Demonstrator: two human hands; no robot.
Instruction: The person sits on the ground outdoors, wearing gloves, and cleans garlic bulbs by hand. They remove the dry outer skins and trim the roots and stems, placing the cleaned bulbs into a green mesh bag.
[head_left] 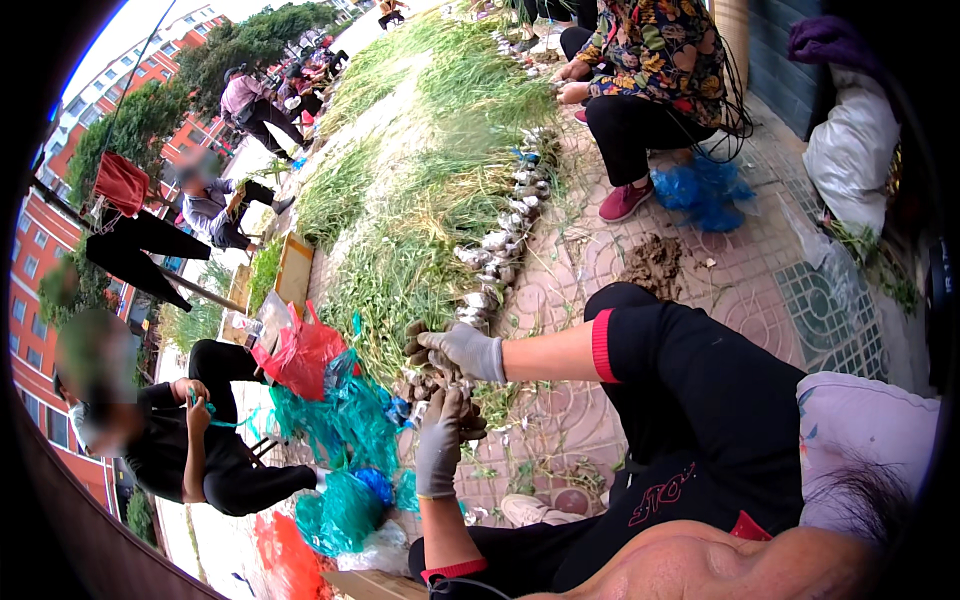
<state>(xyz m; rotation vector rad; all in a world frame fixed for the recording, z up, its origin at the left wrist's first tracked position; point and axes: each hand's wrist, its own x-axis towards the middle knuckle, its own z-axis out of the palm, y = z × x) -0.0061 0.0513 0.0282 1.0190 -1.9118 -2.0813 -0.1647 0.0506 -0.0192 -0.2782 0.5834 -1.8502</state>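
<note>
Garlic bulbs with long green stalks sit bunched at the near end of a long row of the same plants laid across the patterned paving; both gloved hands work on this bunch. The right hand, in a grey glove, is closed over the top of the bulbs — fingers curled around them; the left hand, also gloved, comes up from below and clasps the underside of the same cluster. Just beside the bunch lie teal plastic bags and a red plastic bag; a clump of soil sits well apart on the paving. Other people crouch nearby — one in a flowered top at the row's far end.
</note>
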